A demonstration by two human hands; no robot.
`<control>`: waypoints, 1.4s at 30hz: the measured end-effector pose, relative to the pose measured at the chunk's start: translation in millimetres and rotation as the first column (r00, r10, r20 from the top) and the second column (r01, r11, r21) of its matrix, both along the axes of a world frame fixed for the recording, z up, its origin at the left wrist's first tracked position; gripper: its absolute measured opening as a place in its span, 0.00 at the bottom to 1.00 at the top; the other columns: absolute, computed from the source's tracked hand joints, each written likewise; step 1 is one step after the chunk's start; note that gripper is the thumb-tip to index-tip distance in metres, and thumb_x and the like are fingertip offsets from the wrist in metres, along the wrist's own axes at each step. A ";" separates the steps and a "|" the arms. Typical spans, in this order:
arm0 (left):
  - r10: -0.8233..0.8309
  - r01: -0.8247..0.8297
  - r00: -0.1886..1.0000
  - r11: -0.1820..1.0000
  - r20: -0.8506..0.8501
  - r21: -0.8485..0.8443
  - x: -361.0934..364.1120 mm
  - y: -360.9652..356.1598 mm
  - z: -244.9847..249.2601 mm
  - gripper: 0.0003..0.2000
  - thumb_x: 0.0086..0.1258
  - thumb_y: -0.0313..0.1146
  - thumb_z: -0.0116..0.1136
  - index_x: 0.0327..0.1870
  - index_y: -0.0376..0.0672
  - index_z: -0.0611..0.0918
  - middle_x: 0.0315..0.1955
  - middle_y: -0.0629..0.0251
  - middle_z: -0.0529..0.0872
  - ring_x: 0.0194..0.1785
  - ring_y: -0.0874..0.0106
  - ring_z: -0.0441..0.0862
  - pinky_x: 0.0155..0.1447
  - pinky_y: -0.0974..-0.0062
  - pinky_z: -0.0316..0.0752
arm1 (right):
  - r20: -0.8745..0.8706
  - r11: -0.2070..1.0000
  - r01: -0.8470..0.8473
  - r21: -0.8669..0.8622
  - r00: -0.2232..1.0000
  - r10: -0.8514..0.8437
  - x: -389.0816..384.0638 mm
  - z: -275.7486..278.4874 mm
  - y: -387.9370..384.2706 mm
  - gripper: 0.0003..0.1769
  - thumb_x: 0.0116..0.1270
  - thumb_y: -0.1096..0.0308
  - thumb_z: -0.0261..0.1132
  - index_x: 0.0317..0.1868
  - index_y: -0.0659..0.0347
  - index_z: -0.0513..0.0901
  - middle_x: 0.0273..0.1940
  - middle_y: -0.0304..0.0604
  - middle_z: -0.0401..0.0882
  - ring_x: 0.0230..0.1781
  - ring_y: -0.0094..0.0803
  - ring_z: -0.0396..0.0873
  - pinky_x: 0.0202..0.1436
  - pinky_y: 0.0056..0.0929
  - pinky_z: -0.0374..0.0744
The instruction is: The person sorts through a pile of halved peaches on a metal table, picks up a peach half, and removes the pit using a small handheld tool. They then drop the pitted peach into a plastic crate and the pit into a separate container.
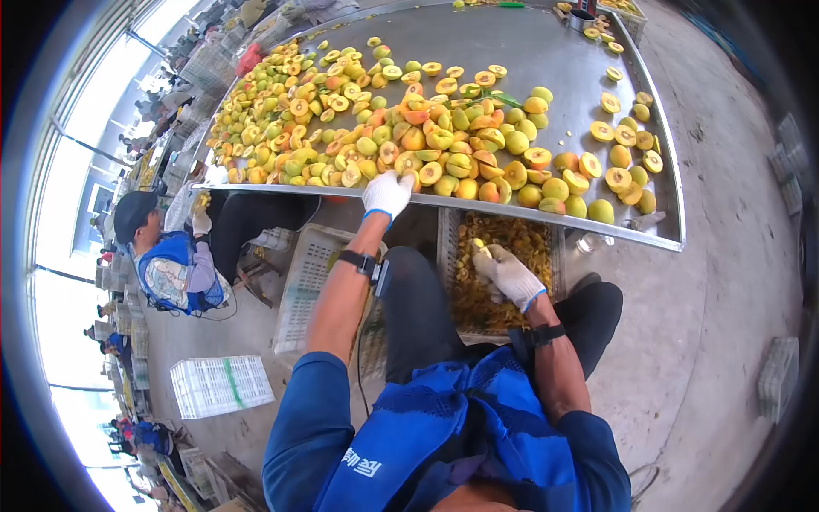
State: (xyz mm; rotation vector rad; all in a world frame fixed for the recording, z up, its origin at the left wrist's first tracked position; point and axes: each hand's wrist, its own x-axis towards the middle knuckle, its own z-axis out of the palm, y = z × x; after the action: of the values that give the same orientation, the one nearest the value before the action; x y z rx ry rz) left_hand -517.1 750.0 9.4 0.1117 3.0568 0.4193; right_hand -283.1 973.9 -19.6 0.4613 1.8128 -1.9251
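My left hand [388, 196], in a white knit glove, reaches over the near rim of the metal table [537, 43]. Its fingers are curled on a stone fruit half [410, 177] at the front of the pile. Yellow-green halves with a red blush [439, 139] lie heaped around it, many cut side up with the pits showing. Lower and to the right, my gloved right hand [509, 275] is closed, with a small yellow fruit piece [479, 244] at its fingertips. Below that hand, a crate [445, 256] holds brownish-yellow scraps.
A pale plastic crate [294, 299] stands left of my legs, and a white crate with a green strap [222, 386] lies farther left. Another person [175, 256] in a blue vest sits at the table's left. A clear jar [590, 243] stands beside the scrap crate.
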 end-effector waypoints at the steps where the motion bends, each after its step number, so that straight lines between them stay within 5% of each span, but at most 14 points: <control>1: 0.020 -0.020 1.000 1.000 0.017 -0.013 -6.2 9.7 -5.3 0.28 0.69 0.57 0.61 0.56 0.42 0.89 0.51 0.41 0.91 0.58 0.44 0.87 0.65 0.51 0.79 | -0.003 0.996 -0.008 0.092 1.000 0.009 -0.2 -5.8 2.9 0.19 0.78 0.50 0.66 0.47 0.60 0.80 0.28 0.34 0.75 0.20 0.24 0.71 0.23 0.30 0.71; 2: 0.042 -0.041 0.999 0.999 0.032 -0.027 -10.8 16.9 -10.2 0.28 0.68 0.57 0.62 0.57 0.42 0.89 0.52 0.41 0.91 0.59 0.43 0.87 0.65 0.50 0.79 | -0.015 0.979 -0.046 0.197 0.999 0.050 0.1 -11.1 7.4 0.22 0.77 0.48 0.66 0.52 0.61 0.81 0.28 0.35 0.77 0.20 0.26 0.72 0.24 0.31 0.73; 5: 0.002 -0.002 1.000 0.999 0.012 -0.038 -13.0 22.4 -9.8 0.31 0.64 0.57 0.66 0.61 0.43 0.87 0.53 0.43 0.91 0.60 0.44 0.87 0.66 0.49 0.79 | 0.093 0.972 -0.020 -0.234 0.995 0.043 0.7 -9.4 12.6 0.22 0.77 0.48 0.66 0.51 0.61 0.81 0.29 0.35 0.77 0.20 0.25 0.72 0.25 0.30 0.73; 8: -0.063 0.063 0.998 0.998 -0.025 -0.014 -12.9 16.6 -16.1 0.33 0.62 0.57 0.68 0.62 0.42 0.86 0.53 0.45 0.90 0.59 0.46 0.87 0.64 0.49 0.80 | 0.011 0.962 -0.119 0.246 0.993 0.120 -6.5 -16.4 6.3 0.18 0.79 0.49 0.65 0.46 0.57 0.79 0.28 0.32 0.74 0.20 0.21 0.69 0.23 0.27 0.70; 11: -0.165 0.169 0.980 0.985 -0.114 0.020 -7.3 11.9 -12.9 0.29 0.62 0.53 0.70 0.57 0.39 0.86 0.50 0.45 0.90 0.55 0.47 0.88 0.61 0.49 0.80 | -0.010 0.978 -0.057 -0.199 0.998 0.056 -2.1 11.4 4.0 0.16 0.80 0.50 0.64 0.43 0.54 0.76 0.28 0.30 0.72 0.20 0.19 0.67 0.22 0.24 0.68; 13: -0.231 0.271 0.938 0.953 -0.257 0.134 0.6 7.6 -11.9 0.26 0.63 0.50 0.72 0.54 0.37 0.86 0.49 0.44 0.89 0.54 0.46 0.87 0.61 0.48 0.80 | -0.037 0.980 0.006 -0.200 0.999 -0.014 1.6 0.6 6.1 0.15 0.80 0.51 0.64 0.44 0.54 0.77 0.28 0.30 0.72 0.20 0.19 0.67 0.23 0.24 0.68; 14: -0.277 0.360 0.883 0.918 -0.380 0.166 8.4 6.7 -13.0 0.22 0.68 0.43 0.71 0.56 0.36 0.84 0.46 0.48 0.89 0.48 0.53 0.89 0.54 0.54 0.83 | -0.056 0.977 0.042 -0.207 0.997 -0.055 1.2 -3.9 5.9 0.15 0.81 0.51 0.64 0.45 0.54 0.77 0.29 0.30 0.72 0.20 0.19 0.67 0.23 0.23 0.67; 16: -0.175 0.164 0.983 0.738 -0.050 0.655 44.3 22.9 19.3 0.21 0.71 0.39 0.69 0.58 0.36 0.82 0.45 0.52 0.89 0.45 0.60 0.89 0.49 0.60 0.84 | -0.123 0.960 0.018 -0.278 0.991 -0.055 5.1 5.8 4.4 0.14 0.81 0.52 0.63 0.45 0.53 0.77 0.29 0.30 0.72 0.20 0.19 0.67 0.23 0.23 0.68; 18: -0.241 -0.139 0.943 0.340 0.229 0.930 75.1 31.5 30.6 0.17 0.78 0.34 0.63 0.64 0.39 0.79 0.44 0.59 0.88 0.41 0.69 0.89 0.42 0.69 0.85 | -0.190 0.950 -0.017 -0.311 0.981 -0.045 8.5 12.2 5.2 0.13 0.83 0.53 0.61 0.45 0.54 0.78 0.29 0.30 0.73 0.22 0.19 0.68 0.25 0.22 0.69; 22: -0.523 -0.444 0.793 -0.144 0.313 0.884 105.8 35.6 9.6 0.15 0.81 0.33 0.60 0.63 0.39 0.80 0.48 0.54 0.88 0.45 0.59 0.89 0.47 0.59 0.86 | -0.275 0.962 0.035 -0.272 0.955 -0.113 13.7 21.4 0.8 0.13 0.84 0.53 0.61 0.48 0.54 0.79 0.28 0.29 0.72 0.22 0.18 0.69 0.25 0.22 0.69; 26: -0.610 -0.553 0.739 -0.306 0.286 0.775 129.4 51.2 2.9 0.19 0.87 0.42 0.45 0.63 0.36 0.79 0.56 0.46 0.86 0.61 0.49 0.84 0.64 0.49 0.79 | -0.296 0.978 0.074 -0.195 0.946 -0.130 15.4 20.5 6.2 0.13 0.83 0.54 0.62 0.47 0.55 0.81 0.28 0.28 0.72 0.23 0.17 0.69 0.26 0.22 0.68; 35: -0.525 -0.479 0.779 -0.143 0.344 0.866 139.0 68.3 -1.2 0.22 0.88 0.43 0.48 0.64 0.30 0.78 0.57 0.51 0.86 0.61 0.59 0.84 0.63 0.57 0.80 | -0.383 0.986 0.169 0.008 0.911 -0.153 21.6 28.6 15.4 0.14 0.82 0.59 0.63 0.49 0.63 0.84 0.32 0.39 0.80 0.32 0.22 0.74 0.39 0.30 0.76; 42: -0.301 -0.298 0.904 0.066 0.304 0.952 148.7 89.6 -2.9 0.26 0.88 0.50 0.49 0.63 0.30 0.83 0.47 0.61 0.89 0.48 0.71 0.87 0.54 0.72 0.81 | -0.429 0.977 0.207 0.047 0.888 -0.168 17.0 22.0 5.1 0.17 0.84 0.58 0.61 0.50 0.66 0.83 0.35 0.46 0.83 0.38 0.26 0.76 0.48 0.34 0.79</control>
State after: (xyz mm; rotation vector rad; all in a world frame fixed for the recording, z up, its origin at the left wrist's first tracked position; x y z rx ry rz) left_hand -368.4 839.6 6.5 0.0413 1.6408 2.1638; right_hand -266.1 979.0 2.4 0.2668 2.2063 -2.2139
